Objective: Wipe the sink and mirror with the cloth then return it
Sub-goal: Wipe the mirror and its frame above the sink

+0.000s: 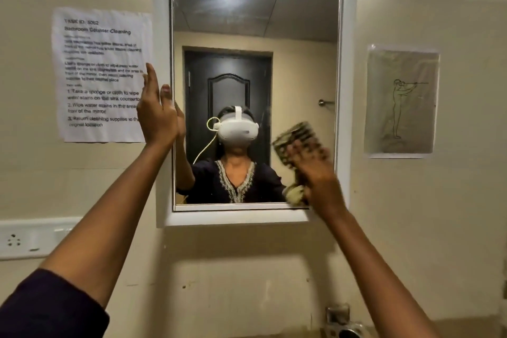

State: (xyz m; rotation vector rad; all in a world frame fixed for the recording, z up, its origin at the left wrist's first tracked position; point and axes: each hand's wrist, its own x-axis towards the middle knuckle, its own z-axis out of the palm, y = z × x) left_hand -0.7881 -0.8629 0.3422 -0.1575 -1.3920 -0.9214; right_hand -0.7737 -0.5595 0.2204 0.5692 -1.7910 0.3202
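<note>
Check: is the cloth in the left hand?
No. The right hand presses the cloth to the mirror, while the left hand rests open and empty on the mirror's left edge.

Right hand [315,170] and cloth [295,137] motion-blurred; grip unclear. Tap [344,329] cut off by bottom edge.

Glossy glass mirror [255,35] in smooth white frame [348,90], woven checked cloth [296,137], crinkled paper notice [101,74], matt wall [439,214]

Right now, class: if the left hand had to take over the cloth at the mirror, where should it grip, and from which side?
Probably the cloth's free upper-left flap, approached from the left: it sticks out above the right hand, which covers the middle.
</note>
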